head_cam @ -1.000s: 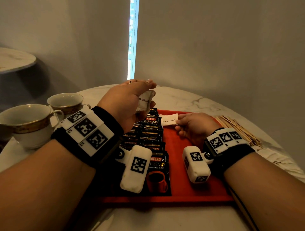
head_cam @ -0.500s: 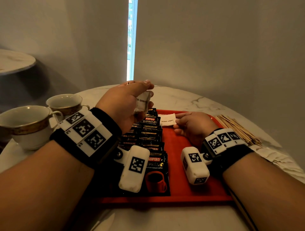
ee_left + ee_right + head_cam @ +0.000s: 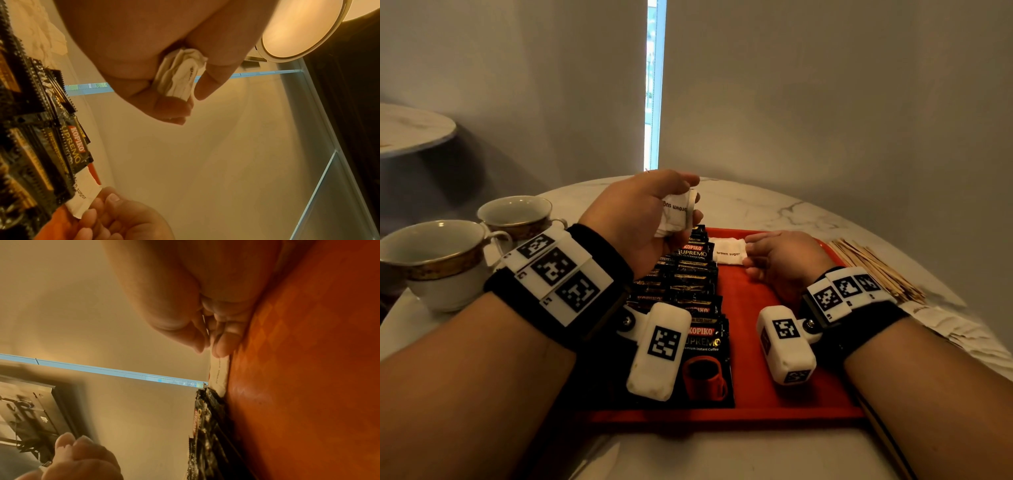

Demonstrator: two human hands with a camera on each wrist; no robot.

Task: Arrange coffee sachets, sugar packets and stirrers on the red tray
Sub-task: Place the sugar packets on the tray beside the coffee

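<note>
A red tray (image 3: 750, 394) lies in front of me with a row of overlapping black Kopiko coffee sachets (image 3: 691, 274) down its left half. My left hand (image 3: 654, 212) is raised above the far end of that row and grips a small stack of white brown sugar packets (image 3: 677, 214), also seen edge-on as a stack of packets (image 3: 180, 76). My right hand (image 3: 774, 257) rests on the tray and pinches one white sugar packet (image 3: 727, 251) lying flat at the tray's far end, beside the top sachet. Wooden stirrers (image 3: 873, 267) lie off the tray to the right.
Two white cups with gold bands (image 3: 438, 260) (image 3: 517, 216) stand on the round marble table (image 3: 774, 209) at the left. More white packets (image 3: 955, 329) lie on the table at the right. A wall stands close behind the table.
The right hand has lowered its sugar packet a little onto the far end of the tray. The left hand stays raised with its stack.
</note>
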